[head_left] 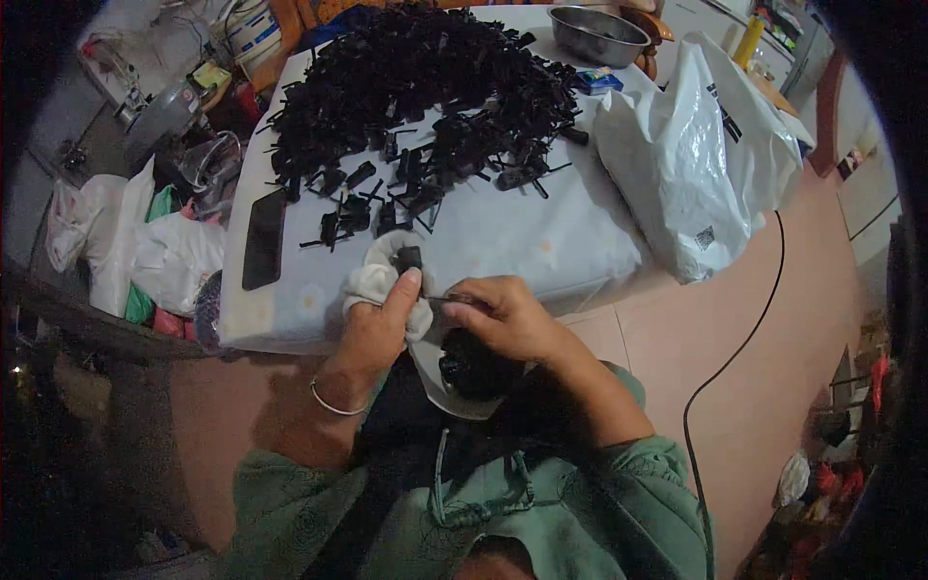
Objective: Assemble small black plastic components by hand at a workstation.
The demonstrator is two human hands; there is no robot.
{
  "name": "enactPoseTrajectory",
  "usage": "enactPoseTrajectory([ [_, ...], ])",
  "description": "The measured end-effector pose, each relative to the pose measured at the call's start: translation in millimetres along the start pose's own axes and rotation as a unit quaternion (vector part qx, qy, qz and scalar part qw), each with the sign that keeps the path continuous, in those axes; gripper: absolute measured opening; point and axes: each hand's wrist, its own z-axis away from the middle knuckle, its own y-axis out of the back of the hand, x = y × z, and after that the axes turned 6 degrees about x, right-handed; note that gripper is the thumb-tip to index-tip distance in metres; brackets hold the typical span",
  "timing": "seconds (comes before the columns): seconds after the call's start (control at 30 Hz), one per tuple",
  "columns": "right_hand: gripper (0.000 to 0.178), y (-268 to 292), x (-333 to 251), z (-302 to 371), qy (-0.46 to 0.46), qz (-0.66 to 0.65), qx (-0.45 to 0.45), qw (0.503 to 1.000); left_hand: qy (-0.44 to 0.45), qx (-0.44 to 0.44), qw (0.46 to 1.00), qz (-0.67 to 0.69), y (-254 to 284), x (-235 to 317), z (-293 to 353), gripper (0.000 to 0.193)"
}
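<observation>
My left hand [385, 321] is closed around a small black plastic part [410, 258], with the thumb pressed on it. A bunched white cloth [368, 284] is wrapped about the same fingers. Right beside it, my right hand [514, 317] pinches a thin dark tool [450, 298] whose tip points at the part; its exact kind is hidden by the fingers. Under the hands, at my lap, is a pale container [432, 379] with black pieces [478, 365] in it. A large heap of similar black parts [416, 92] with thin stems covers the far tabletop.
A dark phone [264, 239] lies on the table's left side. At the right stands a white plastic bag [677, 174], with a metal bowl [599, 39] and a small blue box [599, 80] beyond. A black cable [727, 358] crosses the floor; bags [179, 253] crowd the left.
</observation>
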Motion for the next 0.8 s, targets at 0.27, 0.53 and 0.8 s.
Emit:
enactPoseTrajectory([
  [0.27, 0.011, -6, 12, 1, -0.022, -0.135, 0.096, 0.986, 0.019, -0.14, 0.965, -0.219, 3, 1, 7, 0.028],
  [0.53, 0.026, -15, 3, 2, 0.194, 0.101, 0.238, 0.946, 0.01, -0.28, 0.951, -0.13, -7, 7, 9, 0.032],
  [0.8, 0.022, -11, -3, -2, 0.06, 0.152, 0.215, 0.963, -0.122, -0.188, 0.942, -0.252, -1, -11, 14, 0.027],
])
